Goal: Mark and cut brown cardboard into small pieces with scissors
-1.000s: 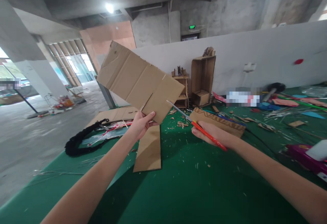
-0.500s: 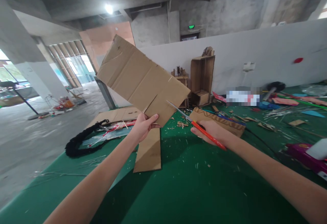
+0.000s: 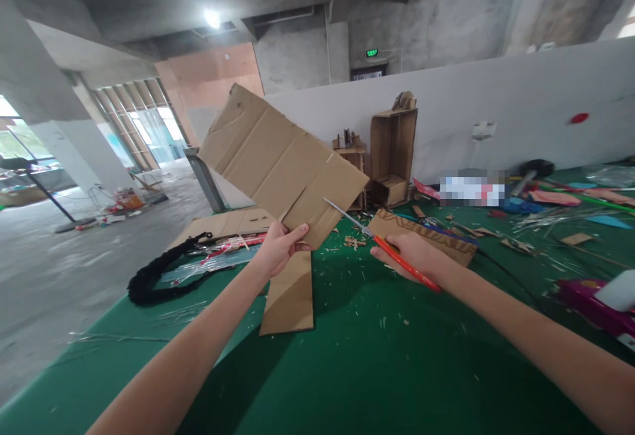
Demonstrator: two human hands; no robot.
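My left hand (image 3: 284, 246) pinches the lower edge of a large cardboard sheet (image 3: 282, 157), held up at a tilt above the table. A dark slit runs in from that edge, just above my fingers. My right hand (image 3: 404, 254) is closed round the red handles of a pair of scissors (image 3: 370, 231). Their blades point up and left, with the tip over the sheet's lower right part. Under my left hand a cardboard strip (image 3: 292, 299) lies on the green table (image 3: 367, 369).
Behind stand a tall cardboard box (image 3: 394, 151) and a small cardboard structure. A black fuzzy loop (image 3: 149, 276) lies left. Right are a patterned cardboard piece (image 3: 431, 240), sticks, scraps and a purple object (image 3: 592, 306). A white wall (image 3: 461, 104) runs behind.
The raised far end of the cardboard sheet has tipped slightly down and to the right. Both hands and the scissors are almost where they were.
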